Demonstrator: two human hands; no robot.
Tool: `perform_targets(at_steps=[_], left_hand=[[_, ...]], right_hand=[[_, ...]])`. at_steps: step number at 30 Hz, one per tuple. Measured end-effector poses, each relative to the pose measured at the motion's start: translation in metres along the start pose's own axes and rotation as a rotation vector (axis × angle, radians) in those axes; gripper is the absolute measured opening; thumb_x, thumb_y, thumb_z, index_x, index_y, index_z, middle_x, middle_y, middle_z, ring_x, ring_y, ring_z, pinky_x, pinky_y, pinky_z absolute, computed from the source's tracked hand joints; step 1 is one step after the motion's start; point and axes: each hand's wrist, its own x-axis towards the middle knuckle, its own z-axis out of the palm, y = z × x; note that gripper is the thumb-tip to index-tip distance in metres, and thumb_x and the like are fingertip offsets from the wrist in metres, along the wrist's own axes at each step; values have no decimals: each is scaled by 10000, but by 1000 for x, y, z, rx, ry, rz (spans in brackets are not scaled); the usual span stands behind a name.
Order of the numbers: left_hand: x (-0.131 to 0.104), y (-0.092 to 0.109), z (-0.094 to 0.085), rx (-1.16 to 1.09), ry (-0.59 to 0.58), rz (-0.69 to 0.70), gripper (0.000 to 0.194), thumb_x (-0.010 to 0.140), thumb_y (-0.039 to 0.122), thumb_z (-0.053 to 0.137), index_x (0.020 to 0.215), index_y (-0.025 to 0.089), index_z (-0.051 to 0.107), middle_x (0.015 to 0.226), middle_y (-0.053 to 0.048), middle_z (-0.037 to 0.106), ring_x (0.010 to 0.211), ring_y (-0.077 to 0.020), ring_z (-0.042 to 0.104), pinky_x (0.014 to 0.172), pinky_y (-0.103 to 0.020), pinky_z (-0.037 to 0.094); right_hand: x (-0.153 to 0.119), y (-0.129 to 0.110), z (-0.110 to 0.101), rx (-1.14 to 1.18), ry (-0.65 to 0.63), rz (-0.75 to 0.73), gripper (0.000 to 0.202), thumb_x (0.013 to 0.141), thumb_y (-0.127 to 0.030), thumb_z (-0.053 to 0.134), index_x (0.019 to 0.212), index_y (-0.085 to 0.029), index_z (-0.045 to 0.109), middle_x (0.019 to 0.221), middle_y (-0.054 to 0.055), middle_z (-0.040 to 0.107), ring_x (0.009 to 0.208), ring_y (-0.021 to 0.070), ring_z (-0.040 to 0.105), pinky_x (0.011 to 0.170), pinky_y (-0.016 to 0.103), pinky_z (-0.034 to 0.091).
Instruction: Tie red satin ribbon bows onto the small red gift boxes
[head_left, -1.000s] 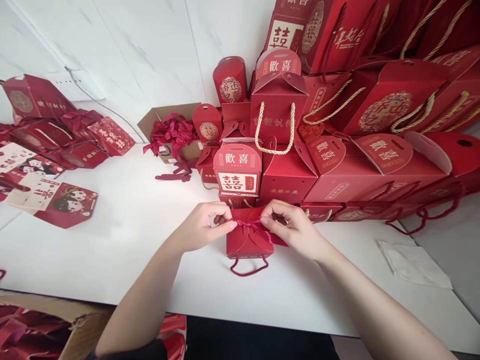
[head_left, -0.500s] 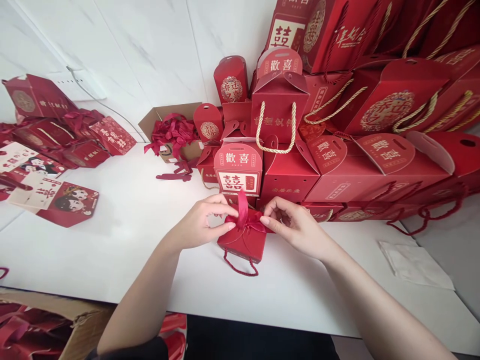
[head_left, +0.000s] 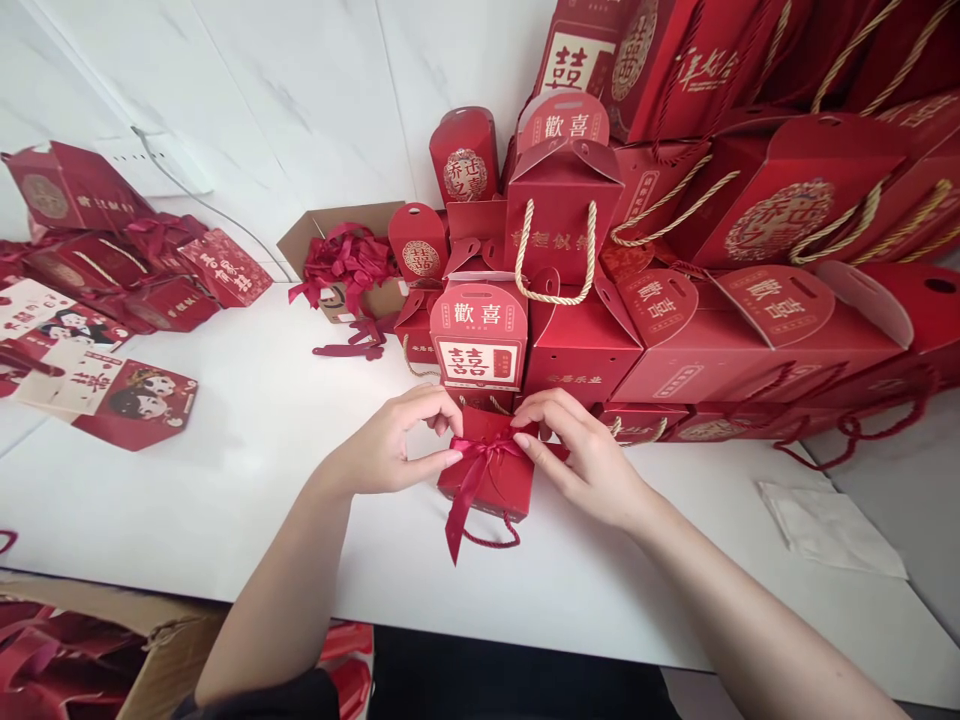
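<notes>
A small red gift box (head_left: 506, 488) with a dark red rope handle (head_left: 491, 543) stands on the white table in front of me. Across its top lies a red satin ribbon (head_left: 469, 480), gathered in a bow at the middle, one tail hanging over the front. My left hand (head_left: 401, 440) pinches the ribbon's left loop between thumb and fingers. On the other side, my right hand (head_left: 581, 450) grips the right part of the bow with thumb and forefinger. The far side of the box is partly hidden by the hands.
Behind the box rises a stack of red gift boxes (head_left: 585, 350). A cardboard box of ribbons (head_left: 390, 297) stands at the back left. More boxes (head_left: 154, 400) lie at far left. A white tissue (head_left: 832, 525) rests at right; an open carton (head_left: 180, 650) is at lower left.
The ribbon end that stood up above the box now hangs down over its front. Both hands have stayed at the bow, with the left shifted slightly left.
</notes>
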Motion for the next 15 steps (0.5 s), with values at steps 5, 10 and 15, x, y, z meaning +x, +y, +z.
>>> perform_targets(at_steps=[5,10,15], left_hand=[[-2,-5,-2,21,-25,54,44,830,184,662,874,181,652,846,-42,584,811,-161,529,756,-294,474],[-3,-8,-3,61,2,183,308,816,62,571,876,273,787,796,-32,538,750,-139,522,669,-262,460],[-4,-8,-3,120,67,262,358,799,47,564,919,292,795,728,-22,549,703,-132,511,626,-253,442]], right_hand=[[-2,0,-1,-8,-38,38,86,965,-310,561,987,-227,573,965,64,605,871,204,599,769,339,502],[-2,1,-2,-4,-78,49,107,979,-295,530,922,-221,582,937,64,598,840,199,597,772,343,499],[-1,2,-3,25,-74,51,127,987,-294,523,906,-215,580,925,57,589,837,188,593,761,331,492]])
